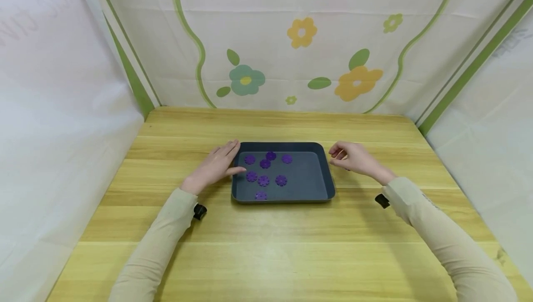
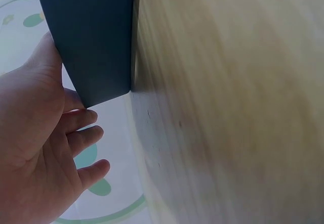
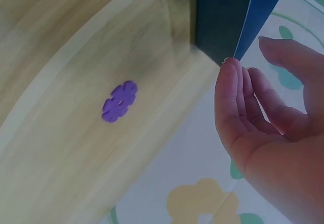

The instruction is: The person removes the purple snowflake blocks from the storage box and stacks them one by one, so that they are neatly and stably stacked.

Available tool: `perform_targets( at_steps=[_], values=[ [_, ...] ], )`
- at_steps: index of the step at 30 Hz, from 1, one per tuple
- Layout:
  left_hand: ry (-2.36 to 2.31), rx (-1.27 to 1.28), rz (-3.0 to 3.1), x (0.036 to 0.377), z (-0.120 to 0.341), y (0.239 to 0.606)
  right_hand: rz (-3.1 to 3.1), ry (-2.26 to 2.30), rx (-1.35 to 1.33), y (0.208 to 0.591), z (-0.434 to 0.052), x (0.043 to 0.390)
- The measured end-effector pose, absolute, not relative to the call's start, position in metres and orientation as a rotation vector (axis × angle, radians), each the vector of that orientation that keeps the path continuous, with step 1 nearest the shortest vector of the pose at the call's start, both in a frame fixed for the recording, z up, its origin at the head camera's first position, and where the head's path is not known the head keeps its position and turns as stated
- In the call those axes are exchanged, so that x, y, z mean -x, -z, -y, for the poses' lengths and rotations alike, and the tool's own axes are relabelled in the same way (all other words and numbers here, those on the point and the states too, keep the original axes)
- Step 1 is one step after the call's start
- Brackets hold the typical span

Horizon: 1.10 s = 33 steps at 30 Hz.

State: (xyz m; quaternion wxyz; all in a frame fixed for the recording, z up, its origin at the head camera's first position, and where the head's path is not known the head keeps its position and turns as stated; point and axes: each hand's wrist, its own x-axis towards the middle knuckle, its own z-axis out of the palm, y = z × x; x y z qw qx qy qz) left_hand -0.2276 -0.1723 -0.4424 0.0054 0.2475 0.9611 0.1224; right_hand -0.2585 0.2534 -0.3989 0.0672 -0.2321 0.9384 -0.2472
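Tray (image 1: pixel 326 177) at frame centre on table (image 1: pixel 266 246); eight discs (image 1: pixel 263 181) inside, left half; left hand (image 1: pixel 216 165) left of tray, right hand (image 1: pixel 354 158) right.

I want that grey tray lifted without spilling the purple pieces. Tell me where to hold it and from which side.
Take the tray by its two short side rims, one hand per side. The left hand already rests at the left rim; the right hand hovers just off the right. The raised lip probably gives a level grip, keeping the purple pieces flat.
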Motion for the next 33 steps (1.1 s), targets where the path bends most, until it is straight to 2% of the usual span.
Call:
perform_targets(
  at_steps=[33],
  values=[
    [-0.294, -0.808, -3.043, 0.229, 0.172, 0.442, -2.637, 0.704, 0.901, 0.395, -0.185, 0.259]
  ],
)
